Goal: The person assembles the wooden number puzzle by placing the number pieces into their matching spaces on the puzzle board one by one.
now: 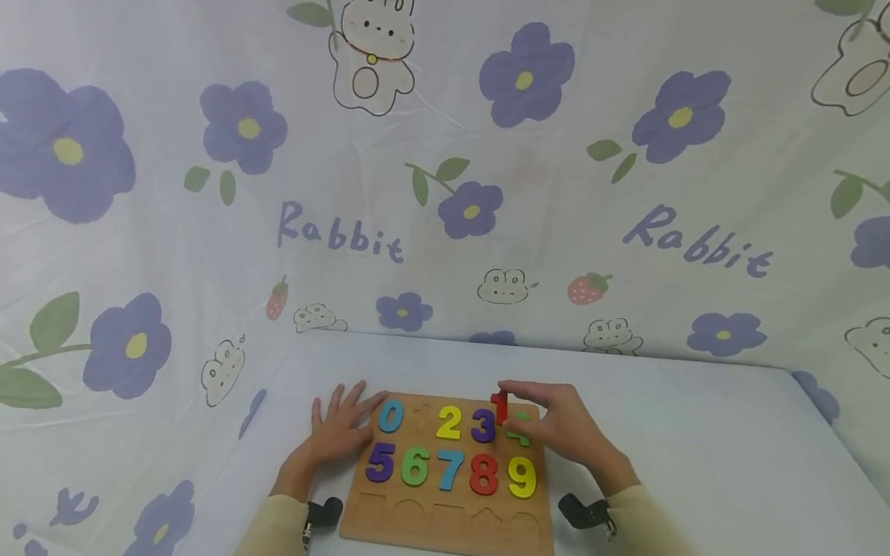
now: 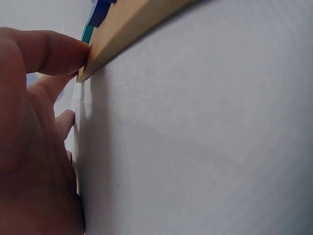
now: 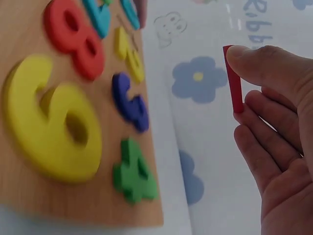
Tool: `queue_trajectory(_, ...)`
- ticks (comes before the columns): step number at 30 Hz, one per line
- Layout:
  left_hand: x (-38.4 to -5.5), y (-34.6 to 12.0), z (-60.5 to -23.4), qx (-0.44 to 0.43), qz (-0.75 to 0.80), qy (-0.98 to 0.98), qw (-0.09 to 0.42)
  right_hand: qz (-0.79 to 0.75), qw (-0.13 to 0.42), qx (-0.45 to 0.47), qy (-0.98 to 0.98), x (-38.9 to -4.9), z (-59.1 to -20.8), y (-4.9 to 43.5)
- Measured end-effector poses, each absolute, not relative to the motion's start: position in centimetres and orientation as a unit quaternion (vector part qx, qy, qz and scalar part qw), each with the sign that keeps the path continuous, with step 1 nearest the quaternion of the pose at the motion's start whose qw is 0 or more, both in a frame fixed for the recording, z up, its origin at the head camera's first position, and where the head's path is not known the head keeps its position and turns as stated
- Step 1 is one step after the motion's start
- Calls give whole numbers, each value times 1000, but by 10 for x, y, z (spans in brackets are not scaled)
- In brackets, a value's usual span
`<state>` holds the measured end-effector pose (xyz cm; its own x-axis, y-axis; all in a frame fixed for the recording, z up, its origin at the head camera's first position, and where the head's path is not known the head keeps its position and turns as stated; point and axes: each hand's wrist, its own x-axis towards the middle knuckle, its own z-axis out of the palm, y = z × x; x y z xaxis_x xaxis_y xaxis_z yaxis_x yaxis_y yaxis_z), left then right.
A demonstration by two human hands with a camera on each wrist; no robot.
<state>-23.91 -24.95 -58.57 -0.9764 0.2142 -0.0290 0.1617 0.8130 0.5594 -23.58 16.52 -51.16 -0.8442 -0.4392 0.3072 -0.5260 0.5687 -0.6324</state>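
Note:
My right hand (image 1: 566, 421) pinches a red number 1 piece (image 1: 500, 409) between thumb and fingers. It is held up over the far right part of a wooden number puzzle board (image 1: 424, 496), overlapping the green 4 (image 1: 518, 439) in the head view. The right wrist view shows the red piece (image 3: 234, 84) edge-on, off the board's surface. With fingers spread, my left hand (image 1: 339, 434) rests at the board's left edge; thumb and index finger touch the edge by the corner. Between the blue 0 (image 1: 391, 416) and yellow 2 (image 1: 449, 422) lies a bare 1-shaped recess (image 1: 421, 415).
Other number pieces sit in two rows, among them a purple 5 (image 1: 380, 462) and a yellow 9 (image 1: 521, 476). Unfilled shape recesses run along the near edge. The board lies on a white table (image 1: 709, 455) before a flower-and-rabbit cloth (image 1: 556, 193).

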Motion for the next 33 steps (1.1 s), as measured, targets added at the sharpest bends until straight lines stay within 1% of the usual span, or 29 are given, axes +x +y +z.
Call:
queue_trajectory(3, -241, -250, -588, 97, 281, 954, 49, 392, 61, 288, -871, -239, -506, 150)
queue_trajectory(9, -243, -252, -585, 102, 286, 952, 51, 428, 50, 294, -853, -246, -499, 122)
queue_trajectory(19, -243, -253, -583, 89, 280, 954, 58, 414, 29, 313, -854, -261, -506, 84)
queue_trajectory(26, -237, -247, -571, 90, 288, 951, 61, 411, -10, 310, -857, -266, -511, 67)
queue_trajectory(33, -244, -251, -591, 90, 279, 954, 55, 410, -51, 294, -862, -266, -523, 56)
